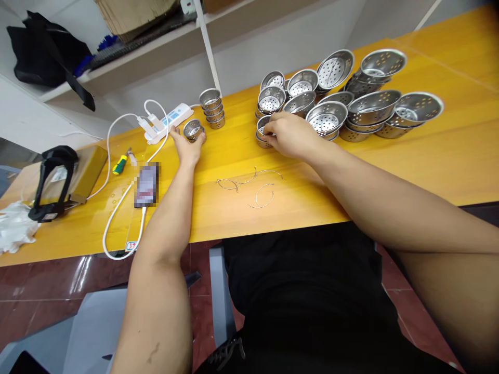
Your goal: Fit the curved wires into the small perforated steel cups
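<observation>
My left hand (pixel 187 148) reaches around a small perforated steel cup (pixel 193 129) on the yellow table, its thumb against the cup's right side; part of the grip is hidden. Just behind that cup rises a narrow stack of similar cups (pixel 211 106). Farther right, my right hand (pixel 286 132) has its fingers closed on the rim of another small perforated cup (pixel 263 136), which sits at the front left of a large group of cups. Around it stand a stacked small cup (pixel 272 98) and wider perforated steel bowls (pixel 326 118), many nested and some tilted.
Thin bent wire pieces (pixel 237 183) lie between my arms. On the left are a white power strip (pixel 171 123) with cables, a plugged-in phone (pixel 146 185), a green-and-yellow screwdriver (pixel 120 163), a black frame-like object (pixel 52 182) and a cardboard box (pixel 91 169). A shelf (pixel 156 52) runs behind.
</observation>
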A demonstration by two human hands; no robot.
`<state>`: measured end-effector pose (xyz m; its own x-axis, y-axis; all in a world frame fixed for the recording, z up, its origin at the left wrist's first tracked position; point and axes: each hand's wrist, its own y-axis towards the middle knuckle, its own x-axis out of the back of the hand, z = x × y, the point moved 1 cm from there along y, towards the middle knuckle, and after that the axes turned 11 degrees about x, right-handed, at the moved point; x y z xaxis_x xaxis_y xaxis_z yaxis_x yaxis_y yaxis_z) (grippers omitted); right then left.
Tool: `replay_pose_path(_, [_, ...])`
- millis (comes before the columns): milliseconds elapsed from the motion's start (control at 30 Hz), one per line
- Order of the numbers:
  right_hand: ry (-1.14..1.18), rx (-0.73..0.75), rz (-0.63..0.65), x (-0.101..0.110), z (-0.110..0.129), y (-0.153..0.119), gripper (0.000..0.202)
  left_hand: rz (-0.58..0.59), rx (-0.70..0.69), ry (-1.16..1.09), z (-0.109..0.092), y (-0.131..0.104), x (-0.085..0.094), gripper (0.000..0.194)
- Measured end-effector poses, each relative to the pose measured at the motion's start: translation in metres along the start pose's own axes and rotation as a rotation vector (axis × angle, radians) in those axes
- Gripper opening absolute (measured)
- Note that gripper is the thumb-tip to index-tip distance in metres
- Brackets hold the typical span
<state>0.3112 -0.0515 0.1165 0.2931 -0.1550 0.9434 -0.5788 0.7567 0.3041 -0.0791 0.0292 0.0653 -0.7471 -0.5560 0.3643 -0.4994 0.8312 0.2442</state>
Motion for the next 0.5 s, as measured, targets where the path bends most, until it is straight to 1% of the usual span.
replay_pose_path(100, [0.017,0.038,-0.009,-0.001,-0.005,-0.002,0.042,0.052,0.052,-0.033,0.005,0.007,-0.001,0.109])
replay_pose_path(200, [0.066,0.051,-0.046,0.003,-0.004,-0.006,0.042,0.023,0.071,-0.005,0.004,0.009,0.001,0.109])
replay_pose_path(267, [0.097,0.057,-0.101,0.012,0.001,-0.01,0.044,0.001,0.081,0.039,0.0,0.007,0.001,0.105])
replay_pose_path(367, [0.161,0.102,-0.171,0.032,0.014,-0.015,0.046,-0.001,0.097,0.09,-0.007,-0.001,0.002,0.087])
replay_pose_path(400, [0.196,0.14,-0.161,0.038,0.019,-0.017,0.045,-0.003,0.097,0.091,-0.009,-0.003,0.002,0.082])
replay_pose_path(433, [0.233,0.191,-0.115,0.043,0.024,-0.019,0.043,-0.009,0.092,0.08,-0.01,-0.005,0.001,0.078])
replay_pose_path(467, [0.261,0.247,-0.026,0.047,0.029,-0.02,0.04,-0.015,0.083,0.06,-0.01,-0.006,0.001,0.076])
replay_pose_path(500, [0.273,0.292,0.092,0.048,0.033,-0.022,0.037,-0.018,0.072,0.034,-0.009,-0.005,0.001,0.075])
